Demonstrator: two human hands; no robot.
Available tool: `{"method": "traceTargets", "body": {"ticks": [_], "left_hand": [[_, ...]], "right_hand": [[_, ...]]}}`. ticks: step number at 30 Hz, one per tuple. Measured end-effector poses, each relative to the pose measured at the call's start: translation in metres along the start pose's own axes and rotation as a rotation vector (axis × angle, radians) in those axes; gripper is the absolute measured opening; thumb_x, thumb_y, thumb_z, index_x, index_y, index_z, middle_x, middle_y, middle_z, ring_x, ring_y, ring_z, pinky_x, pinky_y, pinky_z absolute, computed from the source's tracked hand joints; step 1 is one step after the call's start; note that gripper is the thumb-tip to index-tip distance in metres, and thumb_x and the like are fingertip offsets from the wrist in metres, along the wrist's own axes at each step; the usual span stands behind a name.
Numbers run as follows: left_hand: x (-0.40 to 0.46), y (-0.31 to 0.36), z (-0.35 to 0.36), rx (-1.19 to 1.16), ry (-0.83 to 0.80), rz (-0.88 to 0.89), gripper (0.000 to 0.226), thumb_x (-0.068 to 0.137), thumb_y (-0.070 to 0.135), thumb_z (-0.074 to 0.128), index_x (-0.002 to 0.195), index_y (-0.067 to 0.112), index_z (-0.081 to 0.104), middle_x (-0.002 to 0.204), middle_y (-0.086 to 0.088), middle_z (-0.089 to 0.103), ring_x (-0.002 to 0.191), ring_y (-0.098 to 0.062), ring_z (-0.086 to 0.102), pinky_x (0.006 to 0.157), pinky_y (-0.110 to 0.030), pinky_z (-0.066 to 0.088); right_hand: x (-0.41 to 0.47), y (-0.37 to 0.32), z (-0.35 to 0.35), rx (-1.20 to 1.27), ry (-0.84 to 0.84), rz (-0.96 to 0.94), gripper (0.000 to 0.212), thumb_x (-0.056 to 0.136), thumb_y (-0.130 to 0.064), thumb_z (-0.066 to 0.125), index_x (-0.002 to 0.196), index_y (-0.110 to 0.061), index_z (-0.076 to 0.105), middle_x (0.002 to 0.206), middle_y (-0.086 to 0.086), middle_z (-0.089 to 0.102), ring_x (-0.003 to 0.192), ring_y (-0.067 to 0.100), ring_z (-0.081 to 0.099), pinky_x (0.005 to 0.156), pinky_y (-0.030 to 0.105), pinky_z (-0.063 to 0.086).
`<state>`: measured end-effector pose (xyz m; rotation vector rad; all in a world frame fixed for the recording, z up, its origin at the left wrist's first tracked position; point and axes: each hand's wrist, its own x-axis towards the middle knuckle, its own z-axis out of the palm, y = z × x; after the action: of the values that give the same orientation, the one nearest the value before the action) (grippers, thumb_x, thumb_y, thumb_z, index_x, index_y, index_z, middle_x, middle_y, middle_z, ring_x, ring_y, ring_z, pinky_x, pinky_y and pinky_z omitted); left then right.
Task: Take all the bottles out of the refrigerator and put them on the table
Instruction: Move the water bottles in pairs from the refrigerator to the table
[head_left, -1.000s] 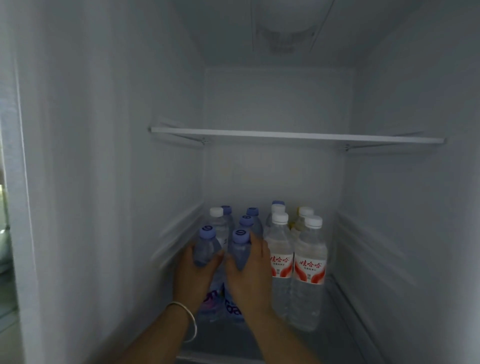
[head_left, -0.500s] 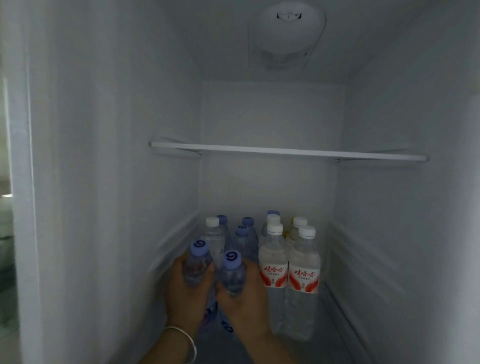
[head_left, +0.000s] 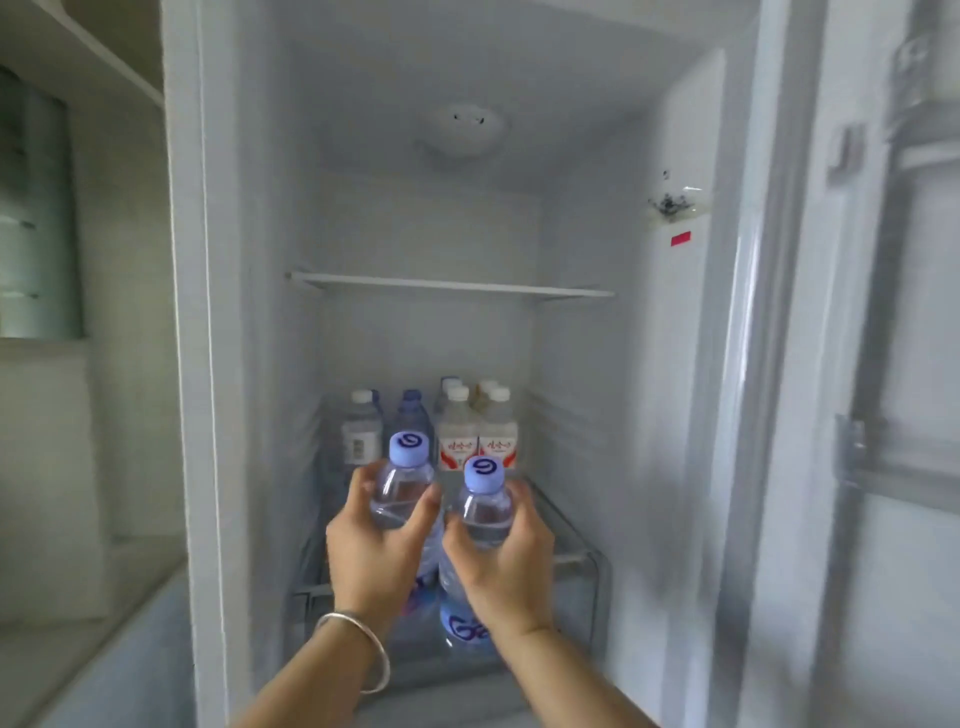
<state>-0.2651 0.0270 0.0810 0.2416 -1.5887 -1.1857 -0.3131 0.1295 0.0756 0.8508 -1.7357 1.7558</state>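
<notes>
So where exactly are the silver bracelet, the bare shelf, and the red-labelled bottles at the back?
silver bracelet (head_left: 375, 656), head view, on the band's right curve at the wrist.
bare shelf (head_left: 452, 285), head view, on its front edge.
red-labelled bottles (head_left: 497, 451), head view, on the right one's label.

Colours: bottles and refrigerator (head_left: 675, 364) interior

Held bottles (head_left: 402, 499) are clear with lilac caps bearing a dark swirl. Behind them, the rear bottles (head_left: 478, 441) have white caps and red-and-white labels. Refrigerator walls are white; a red sticker (head_left: 680, 238) marks the right wall.

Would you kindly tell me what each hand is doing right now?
Left hand: grips a blue-capped water bottle.
Right hand: grips another blue-capped bottle.
</notes>
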Motion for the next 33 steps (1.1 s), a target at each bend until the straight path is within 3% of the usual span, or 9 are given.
{"method": "traceTargets", "body": {"ticks": [4, 6, 9, 14, 17, 19, 23, 29, 33], "left_hand": [[-0.076, 0.026, -0.011, -0.049, -0.184, -0.017, 0.032, 0.063, 0.041, 0.073, 0.089, 0.027, 0.061, 0.082, 0.024, 0.070, 0.068, 0.004, 0.067, 0.063, -0.017, 0.050], [-0.114, 0.041, -0.011, -0.087, -0.279, -0.046, 0.032, 0.062, 0.044, 0.072, 0.087, 0.027, 0.061, 0.081, 0.023, 0.071, 0.069, 0.003, 0.067, 0.064, -0.019, 0.049], [-0.165, 0.065, -0.003, -0.155, -0.383, -0.091, 0.039, 0.059, 0.054, 0.069, 0.087, 0.028, 0.062, 0.080, 0.015, 0.073, 0.070, 0.000, 0.068, 0.069, -0.026, 0.052], [-0.248, 0.113, 0.026, -0.269, -0.585, -0.108, 0.046, 0.059, 0.058, 0.064, 0.092, 0.026, 0.061, 0.079, 0.014, 0.072, 0.071, -0.001, 0.066, 0.067, -0.021, 0.049], [-0.295, 0.146, 0.052, -0.330, -0.691, -0.099, 0.045, 0.059, 0.057, 0.062, 0.093, 0.027, 0.061, 0.078, 0.010, 0.072, 0.072, -0.001, 0.066, 0.067, -0.022, 0.049], [-0.328, 0.168, 0.073, -0.362, -0.760, -0.090, 0.046, 0.060, 0.058, 0.061, 0.094, 0.027, 0.061, 0.081, 0.010, 0.072, 0.074, -0.004, 0.067, 0.071, -0.026, 0.051], [-0.398, 0.210, 0.114, -0.412, -0.888, -0.120, 0.045, 0.060, 0.062, 0.060, 0.092, 0.031, 0.059, 0.083, 0.013, 0.072, 0.077, -0.009, 0.067, 0.073, -0.027, 0.051], [-0.500, 0.283, 0.178, -0.512, -1.031, -0.149, 0.041, 0.062, 0.057, 0.061, 0.090, 0.028, 0.060, 0.077, 0.014, 0.069, 0.072, 0.004, 0.063, 0.067, -0.017, 0.046], [-0.558, 0.322, 0.238, -0.556, -1.053, -0.233, 0.046, 0.060, 0.058, 0.063, 0.089, 0.022, 0.062, 0.076, 0.008, 0.070, 0.074, -0.010, 0.067, 0.074, -0.030, 0.054]], "right_hand": [[-0.067, -0.030, -0.063, -0.125, 0.076, 0.093, 0.043, 0.058, -0.050, 0.060, 0.097, -0.033, 0.057, 0.077, -0.018, 0.066, 0.077, -0.005, 0.063, 0.071, 0.012, 0.048], [-0.095, -0.045, -0.097, -0.206, 0.096, 0.129, 0.041, 0.059, -0.053, 0.061, 0.096, -0.033, 0.057, 0.080, -0.013, 0.068, 0.076, 0.001, 0.065, 0.071, 0.018, 0.051], [-0.127, -0.069, -0.150, -0.316, 0.164, 0.170, 0.037, 0.058, -0.055, 0.058, 0.091, -0.039, 0.053, 0.079, -0.013, 0.067, 0.076, 0.002, 0.064, 0.071, 0.013, 0.048], [-0.173, -0.103, -0.245, -0.488, 0.309, 0.214, 0.047, 0.061, -0.057, 0.056, 0.096, -0.027, 0.057, 0.079, -0.013, 0.068, 0.073, 0.005, 0.065, 0.070, 0.021, 0.052], [-0.196, -0.122, -0.304, -0.581, 0.416, 0.255, 0.047, 0.060, -0.056, 0.056, 0.096, -0.026, 0.058, 0.078, -0.011, 0.069, 0.070, 0.005, 0.064, 0.066, 0.011, 0.045], [-0.210, -0.135, -0.345, -0.652, 0.498, 0.276, 0.042, 0.062, -0.050, 0.064, 0.096, -0.025, 0.060, 0.075, -0.012, 0.067, 0.065, -0.002, 0.060, 0.061, 0.001, 0.037], [-0.239, -0.159, -0.428, -0.789, 0.595, 0.342, 0.028, 0.073, -0.026, 0.076, 0.096, -0.021, 0.060, 0.073, -0.012, 0.061, 0.061, -0.010, 0.052, 0.058, -0.003, 0.034], [-0.266, -0.181, -0.560, -0.863, 0.712, 0.418, 0.035, 0.075, -0.028, 0.074, 0.105, -0.016, 0.061, 0.079, -0.008, 0.061, 0.071, 0.011, 0.058, 0.060, 0.005, 0.036], [-0.266, -0.185, -0.648, -0.907, 0.717, 0.441, 0.036, 0.074, -0.029, 0.074, 0.105, -0.016, 0.061, 0.081, -0.007, 0.061, 0.074, 0.013, 0.059, 0.071, 0.020, 0.042]]}}
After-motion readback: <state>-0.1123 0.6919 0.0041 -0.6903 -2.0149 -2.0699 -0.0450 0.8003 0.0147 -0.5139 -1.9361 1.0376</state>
